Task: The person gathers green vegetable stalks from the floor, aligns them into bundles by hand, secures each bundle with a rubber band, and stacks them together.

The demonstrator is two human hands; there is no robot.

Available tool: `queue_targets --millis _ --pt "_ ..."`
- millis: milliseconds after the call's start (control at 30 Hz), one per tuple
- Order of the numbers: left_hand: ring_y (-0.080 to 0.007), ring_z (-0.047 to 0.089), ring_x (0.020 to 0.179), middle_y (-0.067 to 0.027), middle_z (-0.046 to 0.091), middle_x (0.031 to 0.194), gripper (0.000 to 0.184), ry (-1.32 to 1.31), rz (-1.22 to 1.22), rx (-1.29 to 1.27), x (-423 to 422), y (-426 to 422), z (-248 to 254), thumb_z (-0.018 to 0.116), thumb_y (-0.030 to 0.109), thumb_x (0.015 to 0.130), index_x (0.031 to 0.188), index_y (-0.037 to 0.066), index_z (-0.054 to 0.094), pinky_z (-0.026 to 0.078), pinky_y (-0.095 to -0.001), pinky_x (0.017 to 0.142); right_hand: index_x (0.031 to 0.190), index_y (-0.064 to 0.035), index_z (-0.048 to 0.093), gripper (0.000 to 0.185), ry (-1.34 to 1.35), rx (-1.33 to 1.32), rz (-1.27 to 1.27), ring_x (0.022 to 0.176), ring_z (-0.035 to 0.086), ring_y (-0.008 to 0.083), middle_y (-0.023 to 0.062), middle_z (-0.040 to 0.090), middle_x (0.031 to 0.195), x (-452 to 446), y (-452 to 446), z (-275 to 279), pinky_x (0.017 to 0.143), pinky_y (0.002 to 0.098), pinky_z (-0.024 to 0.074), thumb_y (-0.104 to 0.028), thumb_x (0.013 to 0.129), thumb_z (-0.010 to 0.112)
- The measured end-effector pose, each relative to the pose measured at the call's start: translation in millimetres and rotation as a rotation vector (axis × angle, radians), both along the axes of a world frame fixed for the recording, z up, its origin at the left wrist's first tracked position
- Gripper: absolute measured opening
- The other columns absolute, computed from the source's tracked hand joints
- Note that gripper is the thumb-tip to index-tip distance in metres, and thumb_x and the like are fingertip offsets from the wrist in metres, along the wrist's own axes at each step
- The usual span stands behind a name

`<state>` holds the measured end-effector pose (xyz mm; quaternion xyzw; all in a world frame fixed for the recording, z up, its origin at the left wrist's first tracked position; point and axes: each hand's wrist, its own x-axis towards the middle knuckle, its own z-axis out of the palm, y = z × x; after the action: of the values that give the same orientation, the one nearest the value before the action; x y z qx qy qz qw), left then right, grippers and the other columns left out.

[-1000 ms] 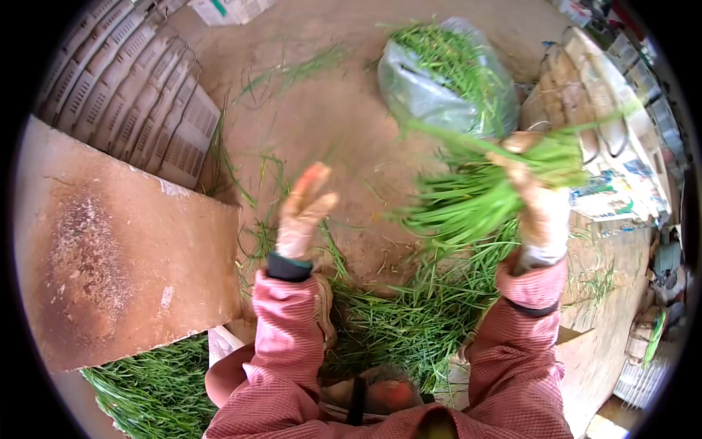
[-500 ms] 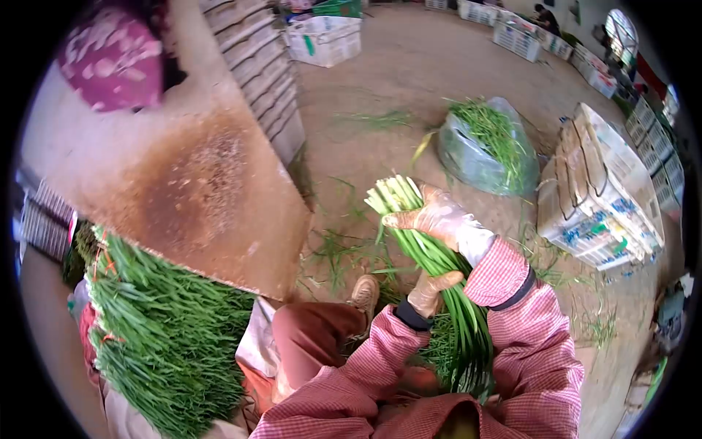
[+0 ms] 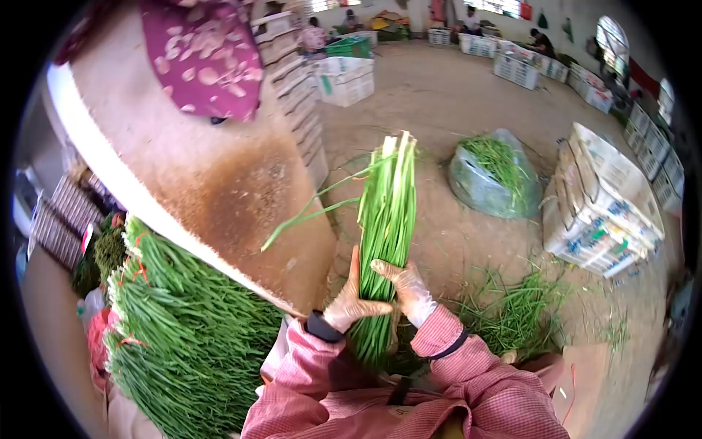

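Observation:
A bunch of garlic chives (image 3: 387,201) stands nearly upright in front of me, pale cut ends at the top and green leaves running down toward my lap. My left hand (image 3: 355,301), in a thin glove, is closed around its left side, with the thumb across the front. Slightly higher, my gloved right hand (image 3: 404,284) grips the right side, its thumb pressed over the stalks. A few loose leaves (image 3: 311,212) stick out of the bunch to the left.
A big pile of tied chives (image 3: 190,336) lies at lower left beside a stained board (image 3: 241,197). Loose leaves (image 3: 515,314) litter the floor at right. Beyond are a clear bag of trimmings (image 3: 468,186), white crates (image 3: 585,201) and several people. A patterned purple cloth (image 3: 205,58) hangs over the board.
The bunch has swung from a slant to nearly upright and moved left. My right hand has slid from near the pale ends down to the lower part. The view has shifted.

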<state>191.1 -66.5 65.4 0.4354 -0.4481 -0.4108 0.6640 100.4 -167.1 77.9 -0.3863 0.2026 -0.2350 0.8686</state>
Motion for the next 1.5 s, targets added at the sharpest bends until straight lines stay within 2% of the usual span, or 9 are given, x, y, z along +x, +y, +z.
queue_targets --millis 233,333,467,567,700,867,1133,1367,1500 --pt "-0.0106 0.051 0.051 -0.0064 0.059 0.074 0.049 0.393 -0.493 0.592 -57.0 38.9 0.4 0.067 -0.004 0.065 0.109 0.005 0.049 0.042 -0.0198 0.044 0.124 -0.0075 0.036 0.068 -0.396 0.14 -0.112 0.106 0.047 0.0251 0.0111 0.047 0.118 -121.8 -32.2 -44.9 0.089 0.0414 0.0417 -0.044 0.072 0.062" --pt "-0.009 0.051 0.053 -0.0051 0.06 0.078 0.036 -0.342 -0.463 0.759 -28.0 70.9 8.9 0.063 -0.005 0.066 0.099 0.006 0.057 0.042 -0.0194 0.047 0.132 -0.0155 0.026 0.068 -0.495 0.178 -0.165 0.106 0.047 0.0287 0.0132 0.043 0.124 -172.5 -76.1 -34.9 0.088 0.0424 0.0411 -0.052 0.079 0.049" --pt "-0.0212 0.06 0.077 -0.0083 0.062 0.08 0.04 -1.038 -0.321 0.471 -24.5 71.4 36.6 0.061 0.0 0.066 0.106 0.005 0.055 0.048 -0.027 0.07 0.104 -0.0042 0.056 0.026 -0.031 -0.115 -0.124 0.061 0.05 0.0067 0.0016 0.059 0.074 -195.1 -95.4 -67.9 0.051 0.0196 0.0415 -0.019 0.083 0.055" --pt "-0.0179 0.061 0.071 -0.0104 0.062 0.083 0.038 -0.935 -0.313 0.646 -6.9 77.1 25.8 0.059 0.0 0.065 0.103 0.006 0.057 0.047 -0.0255 0.068 0.092 -0.0024 0.059 0.018 0.176 -0.072 -0.607 0.049 0.045 0.0065 0.0015 0.059 0.071 -233.9 -115.4 -93.8 0.042 0.0201 0.0378 -0.018 0.083 0.056" --pt "-0.0108 0.059 0.073 -0.0078 0.063 0.082 0.037 -1.113 -0.311 0.632 -24.3 61.4 62.9 0.055 -0.005 0.066 0.102 0.005 0.058 0.047 -0.0221 0.069 0.101 -0.0003 0.056 0.036 0.536 -0.256 -0.663 0.075 0.057 0.0168 0.0085 0.061 0.089 -293.6 -106.8 -121.0 0.062 0.0278 0.0474 -0.023 0.075 0.065" --pt "-0.0086 0.058 0.077 -0.0062 0.063 0.087 0.041 -1.038 -0.435 0.732 -33.3 42.5 59.3 0.055 -0.006 0.068 0.107 0.003 0.054 0.046 -0.021 0.073 0.114 -0.0043 0.051 0.058 0.542 -1.349 -0.239 0.116 0.039 0.0244 0.0167 0.045 0.121 -238.7 -33.5 -55.8 0.092 0.0363 0.0354 -0.034 0.068 0.068" --pt "-0.0062 0.053 0.079 0.0028 0.058 0.092 0.056 -0.458 -0.379 0.864 -51.1 74.2 48.0 0.057 -0.015 0.065 0.117 0.004 0.048 0.045 -0.0179 0.064 0.079 -0.0047 0.059 0.017 -0.235 0.068 -0.382 0.062 0.056 0.0181 0.0048 0.058 0.066 -213.3 -22.7 -87.2 0.066 0.0324 0.0478 -0.019 0.085 0.052" --pt "-0.0115 0.054 0.053 -0.0078 0.062 0.079 0.035 -0.022 -0.296 1.096 -77.1 108.8 34.8 0.061 -0.013 0.063 0.095 0.002 0.058 0.045 -0.0218 0.047 0.082 -0.0079 0.049 0.017 0.271 0.282 -0.937 0.04 0.036 0.0076 -0.0032 0.039 0.052 -270.1 -86.2 -101.3 0.034 0.0216 0.0305 -0.023 0.088 0.045" --pt "-0.0131 0.052 0.046 -0.0104 0.062 0.08 0.04 0.123 -0.24 1.037 -65.7 141.0 0.5 0.061 -0.014 0.062 0.098 0.001 0.055 0.044 -0.0223 0.044 0.093 -0.0028 0.053 0.025 0.231 0.122 -0.471 0.047 0.052 0.0162 0.0032 0.051 0.056 -318.5 -95.4 -137.9 0.044 0.0246 0.0447 -0.026 0.086 0.05"
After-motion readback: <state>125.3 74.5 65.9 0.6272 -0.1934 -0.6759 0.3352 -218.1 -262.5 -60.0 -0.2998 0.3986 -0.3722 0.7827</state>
